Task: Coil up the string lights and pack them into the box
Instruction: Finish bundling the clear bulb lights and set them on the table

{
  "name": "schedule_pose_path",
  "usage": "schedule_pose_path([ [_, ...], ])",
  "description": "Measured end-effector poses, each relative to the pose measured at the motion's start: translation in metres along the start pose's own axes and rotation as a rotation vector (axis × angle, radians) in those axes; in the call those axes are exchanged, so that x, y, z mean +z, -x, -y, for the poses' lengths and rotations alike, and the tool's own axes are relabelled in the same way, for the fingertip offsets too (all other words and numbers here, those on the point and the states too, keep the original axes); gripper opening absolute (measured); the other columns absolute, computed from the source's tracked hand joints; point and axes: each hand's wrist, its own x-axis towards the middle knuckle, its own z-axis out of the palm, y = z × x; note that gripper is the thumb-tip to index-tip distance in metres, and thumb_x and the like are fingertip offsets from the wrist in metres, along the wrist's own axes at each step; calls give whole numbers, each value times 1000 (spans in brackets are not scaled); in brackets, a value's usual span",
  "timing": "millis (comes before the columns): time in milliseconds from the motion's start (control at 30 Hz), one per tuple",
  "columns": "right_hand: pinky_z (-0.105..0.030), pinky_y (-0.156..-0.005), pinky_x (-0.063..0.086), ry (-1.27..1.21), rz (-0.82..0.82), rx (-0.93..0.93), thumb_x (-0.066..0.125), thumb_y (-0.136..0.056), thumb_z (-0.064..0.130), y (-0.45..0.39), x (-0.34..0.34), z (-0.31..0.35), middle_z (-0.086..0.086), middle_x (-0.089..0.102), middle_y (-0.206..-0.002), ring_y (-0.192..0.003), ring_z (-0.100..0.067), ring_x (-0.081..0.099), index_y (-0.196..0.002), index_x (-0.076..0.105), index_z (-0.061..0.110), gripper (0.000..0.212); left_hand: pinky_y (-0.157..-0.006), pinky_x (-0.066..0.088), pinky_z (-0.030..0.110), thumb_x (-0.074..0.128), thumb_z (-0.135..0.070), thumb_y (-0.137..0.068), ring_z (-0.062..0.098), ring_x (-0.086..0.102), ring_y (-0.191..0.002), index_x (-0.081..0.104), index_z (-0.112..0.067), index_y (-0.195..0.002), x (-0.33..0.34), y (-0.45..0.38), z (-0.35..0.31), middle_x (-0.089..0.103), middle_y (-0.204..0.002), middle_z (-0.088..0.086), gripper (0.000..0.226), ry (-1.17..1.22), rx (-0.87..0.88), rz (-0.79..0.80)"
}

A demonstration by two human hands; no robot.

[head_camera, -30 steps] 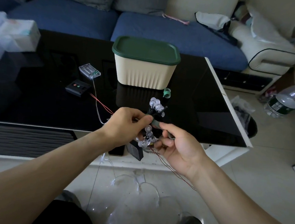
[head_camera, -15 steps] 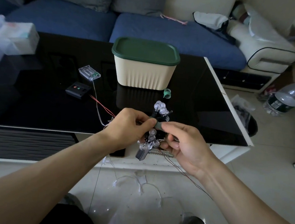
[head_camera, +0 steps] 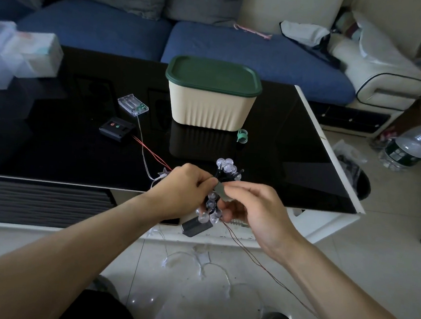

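Showing head view: both hands at near edge of black counter (head_camera: 281, 144). Left hand (head_camera: 184, 190) and right hand (head_camera: 253, 210) pinch grey-green tie (head_camera: 220, 191) around coiled string lights (head_camera: 217, 185), clear bulbs bunched above and below fingers. Small dark case (head_camera: 194, 227) hangs under bundle. Cream box (head_camera: 209, 110), green lid on, stands farther back, centre. Clear battery holder (head_camera: 132, 104) and black controller (head_camera: 117, 128) lie far left of box.
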Motion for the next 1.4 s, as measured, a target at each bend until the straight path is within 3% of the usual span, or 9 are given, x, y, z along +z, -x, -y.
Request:
schedule_pose_path([
  [133, -31, -65, 53, -56, 69, 94, 51, -93, 57, -1, 0, -3, -11, 70, -74, -62, -19, 64, -101, 69, -2, 62, -66, 52, 35, 50, -15, -96, 20, 63, -69, 62, -13, -76, -1, 2, 2, 65, -71, 2, 23, -127, 10, 54],
  [367, -32, -66, 50, -93, 115, 122, 38, -80, 67, -4, -8, -5, -11, 68, -76, -60, -19, 61, -106, 69, -4, 82, -66, 53, 41, 55, -16, -90, 19, 63, -63, 67, -10, -79, -4, 5, 0, 69, -68, 2, 17, -5, 4, 136],
  [500, -37, -68, 48, -193, 116, 127, 48, -82, 58, -9, -12, -4, -7, 62, -72, -56, -17, 54, -112, 66, -9, 76, -57, 44, 37, 68, -22, -81, 10, 52, -55, 69, -8, -74, -5, 8, -7, 60, -58, 7, 16, 148, -5, 106],
  [667, -34, -63, 47, -262, 153, 76, 57, -84, 37, -15, -18, -4, -3, 56, -71, -55, -14, 47, -111, 64, -14, 59, -54, 42, 40, 64, -51, -88, 22, 50, -56, 65, 10, -79, 0, 5, -10, 65, -76, 29, 62, 215, -68, -71],
  [967, -30, -59, 44, -176, 28, 49, 54, -96, 0, -15, -8, -9, -5, 51, -66, -54, -11, 44, -111, 72, 6, 24, -62, 51, 55, 58, -35, -97, 48, 60, -60, 52, 19, -69, 2, -3, -3, 60, -65, 34, 61, 400, -98, -251],
  [1067, -30, -57, 40, -78, -74, 42, 62, -96, 7, -18, -6, -12, -1, 51, -60, -51, -9, 42, -104, 75, 9, 16, -52, 40, 37, 62, -28, -96, 28, 45, -48, 52, 4, -55, 5, -4, -2, 51, -51, 14, 53, 409, -119, -252],
  [1200, -26, -55, 41, 6, -135, -1, 74, -90, 18, -21, -5, -14, 0, 64, -68, -61, -15, 51, -104, 78, 14, 15, -46, 46, 20, 67, -16, -91, 17, 61, -50, 64, 7, -75, 6, -4, -9, 64, -59, 11, 29, 743, -254, -163],
  [1300, -23, -54, 42, 14, -153, -20, 76, -87, 15, -23, -4, -14, -8, 62, -74, -66, -18, 53, -100, 77, 14, 13, -67, 59, 32, 75, -23, -75, 23, 66, -63, 67, 8, -94, 3, -5, -11, 67, -74, 16, 37, 947, -341, -29],
  [1400, -18, -52, 43, 32, -140, -46, 76, -88, 11, -24, -5, -14, -8, 59, -72, -61, -13, 54, -101, 76, 12, 13, -95, 51, 42, 74, -25, -68, 22, 66, -69, 64, 10, -113, 4, -4, -10, 66, -84, 18, 58, 1043, -383, 87],
])
